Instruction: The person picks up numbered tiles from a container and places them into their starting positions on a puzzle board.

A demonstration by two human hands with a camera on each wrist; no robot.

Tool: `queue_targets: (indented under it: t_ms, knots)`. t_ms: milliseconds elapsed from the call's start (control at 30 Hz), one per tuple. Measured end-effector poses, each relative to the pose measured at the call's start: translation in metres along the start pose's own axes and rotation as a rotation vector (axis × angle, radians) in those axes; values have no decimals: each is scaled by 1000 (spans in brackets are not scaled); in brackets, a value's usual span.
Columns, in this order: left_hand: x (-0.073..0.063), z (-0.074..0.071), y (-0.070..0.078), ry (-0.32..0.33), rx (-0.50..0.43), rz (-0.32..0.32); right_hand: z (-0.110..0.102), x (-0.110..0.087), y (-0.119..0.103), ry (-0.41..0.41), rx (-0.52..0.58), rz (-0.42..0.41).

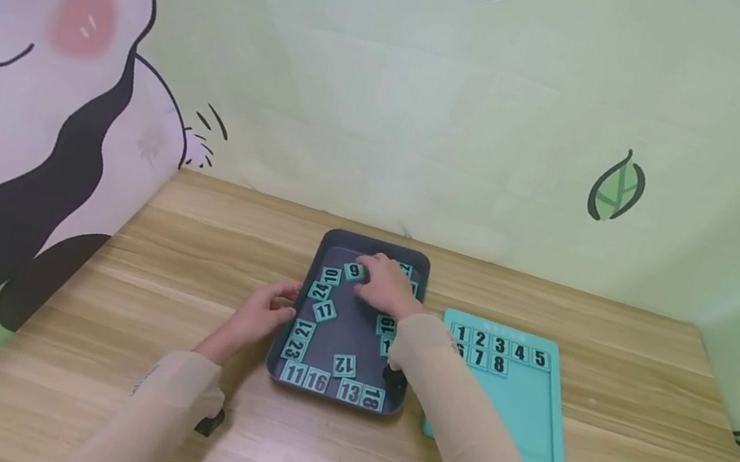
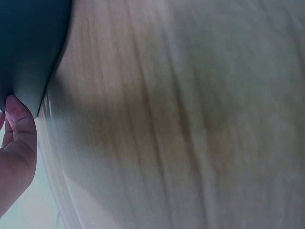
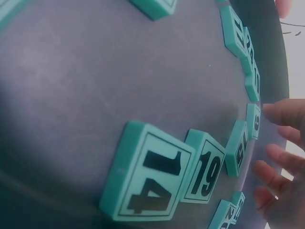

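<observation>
A dark shallow tray (image 1: 356, 311) holds several teal number tiles, some turned sideways or upside down. My right hand (image 1: 384, 285) reaches over its far part, fingertips at the tile marked 9 (image 1: 354, 271). In the right wrist view, the fingers are spread beside this tile, with tiles 19 (image 3: 206, 168) and 14 (image 3: 155, 179) closer to the camera. My left hand (image 1: 256, 318) is at the tray's left side, thumb and fingers against the outer wall. In the left wrist view, the thumb (image 2: 18, 112) lies against the tray's wall (image 2: 31, 62).
Right of the tray lies a teal board (image 1: 517, 406), with tiles 1 to 5 in its top row and 6, 7 and 8 below; my right sleeve (image 1: 457, 412) covers part of its left side. Both are on a wooden table (image 1: 630, 442) that meets a printed backdrop (image 1: 332, 109).
</observation>
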State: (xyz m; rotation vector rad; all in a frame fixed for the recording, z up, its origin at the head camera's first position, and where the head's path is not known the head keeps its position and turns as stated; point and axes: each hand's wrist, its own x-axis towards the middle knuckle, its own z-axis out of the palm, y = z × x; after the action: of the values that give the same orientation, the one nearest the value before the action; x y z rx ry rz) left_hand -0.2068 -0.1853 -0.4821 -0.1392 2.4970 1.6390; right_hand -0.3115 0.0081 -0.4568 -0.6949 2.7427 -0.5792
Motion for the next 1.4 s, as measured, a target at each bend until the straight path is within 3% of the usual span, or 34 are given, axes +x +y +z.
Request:
queue_targets:
  t_ms: [300, 567, 1100, 1400]
  knots:
    - [0, 0, 0, 1, -10, 3, 0, 6, -4, -78, -99, -18]
    - [0, 0, 0, 2, -14, -8, 1, 8, -6, -49, -94, -5]
    - [1, 2, 0, -3, 24, 17, 7, -4, -3, -76, -55, -2]
    - [-1, 2, 1, 5, 29, 19, -8, -13, -7, -59, -57, -75]
